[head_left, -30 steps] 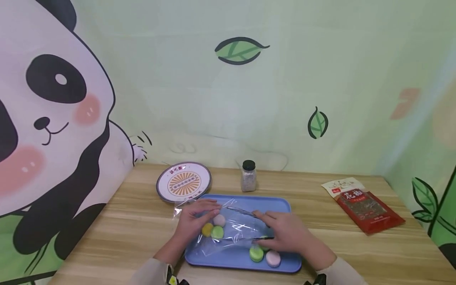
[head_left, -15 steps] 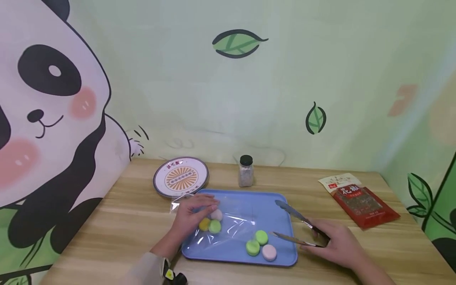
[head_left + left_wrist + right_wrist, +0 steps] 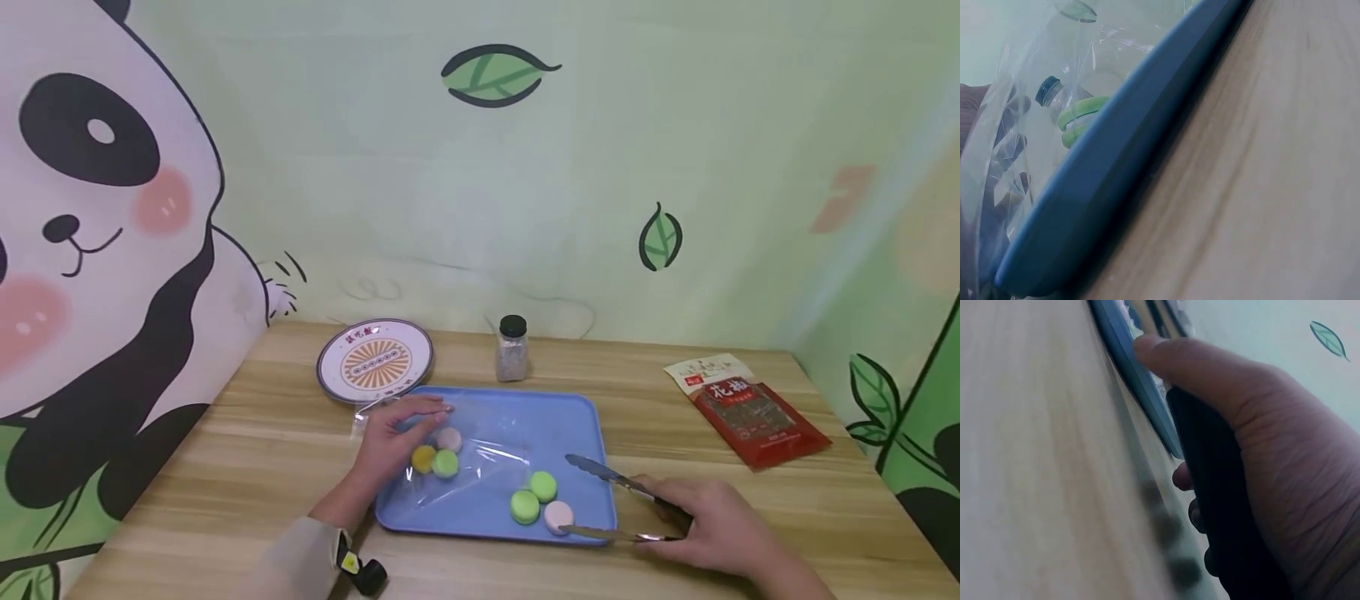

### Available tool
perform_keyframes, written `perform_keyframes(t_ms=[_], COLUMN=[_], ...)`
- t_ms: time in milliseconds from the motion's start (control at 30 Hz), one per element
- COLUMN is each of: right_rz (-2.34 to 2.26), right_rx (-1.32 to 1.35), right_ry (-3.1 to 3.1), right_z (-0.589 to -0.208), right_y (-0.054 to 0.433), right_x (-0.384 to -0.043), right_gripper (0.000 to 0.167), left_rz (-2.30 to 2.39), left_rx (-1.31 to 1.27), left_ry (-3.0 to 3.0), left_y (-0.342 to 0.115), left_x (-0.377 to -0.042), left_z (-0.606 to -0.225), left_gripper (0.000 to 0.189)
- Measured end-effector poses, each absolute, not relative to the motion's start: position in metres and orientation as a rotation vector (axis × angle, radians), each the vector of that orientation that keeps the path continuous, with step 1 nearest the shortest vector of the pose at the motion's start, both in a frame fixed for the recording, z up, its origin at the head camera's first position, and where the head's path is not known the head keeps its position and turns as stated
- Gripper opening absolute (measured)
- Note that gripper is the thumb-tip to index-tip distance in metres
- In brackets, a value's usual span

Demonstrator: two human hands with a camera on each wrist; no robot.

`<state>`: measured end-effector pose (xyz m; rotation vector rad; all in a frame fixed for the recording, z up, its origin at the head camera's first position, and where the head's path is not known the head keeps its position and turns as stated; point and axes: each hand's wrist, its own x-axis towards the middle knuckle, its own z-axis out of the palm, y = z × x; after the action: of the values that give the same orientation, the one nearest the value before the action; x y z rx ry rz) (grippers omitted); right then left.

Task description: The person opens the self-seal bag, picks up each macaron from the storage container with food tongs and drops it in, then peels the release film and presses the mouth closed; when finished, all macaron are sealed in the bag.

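Note:
My left hand [image 3: 396, 435] holds the left part of a clear plastic bag [image 3: 487, 462] that lies over the blue tray [image 3: 480, 534]. Inside the bag, close to the thumb, sit a yellow macaron [image 3: 423, 458], a green macaron [image 3: 446, 464] and a pale lilac macaron [image 3: 449, 439]. My right hand [image 3: 712, 521] grips metal tongs [image 3: 611, 475] by their dark handle. The tongs are spread wide, and their nearer arm overlaps a pink macaron [image 3: 558, 515] in the head view. Two green macarons [image 3: 525, 507] lie beside it on the tray.
A patterned plate [image 3: 375, 390] stands behind the tray's left corner, overlapping the bag's end. Behind the tray is a black-capped glass jar [image 3: 512, 350]. A red spice packet [image 3: 757, 421] lies at the right on the wooden table [image 3: 247, 467].
My right hand has drawn the tongs rightward away from the bag, and their arms have shifted toward the front over the pink macaron. The left hand keeps its hold on the bag.

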<state>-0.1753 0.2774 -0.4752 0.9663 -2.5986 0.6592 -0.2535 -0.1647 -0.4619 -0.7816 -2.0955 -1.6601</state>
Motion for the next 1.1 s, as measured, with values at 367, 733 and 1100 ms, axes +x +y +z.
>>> perform_keyframes(t_ms=[367, 733, 1100], right_rz=[0.526, 0.519, 0.563], right_rx=[1.054, 1.143, 1.095], right_ry=[-2.634, -2.696, -2.58], right_z=[-0.464, -0.454, -0.459], right_y=[0.271, 0.26, 0.263], right_x=[-0.168, -0.168, -0.172], right_gripper=[0.058, 0.037, 0.037], left_rz=[-1.693, -1.684, -1.692], left_rx=[-0.785, -0.752, -0.736], left_ry=[-2.094, -2.105, -2.118], left_y=[-0.162, -0.164, -0.164], left_x=[-0.253, -0.251, -0.25], left_z=[-0.46, -0.46, -0.459], left_gripper=[0.013, 0.013, 0.014])
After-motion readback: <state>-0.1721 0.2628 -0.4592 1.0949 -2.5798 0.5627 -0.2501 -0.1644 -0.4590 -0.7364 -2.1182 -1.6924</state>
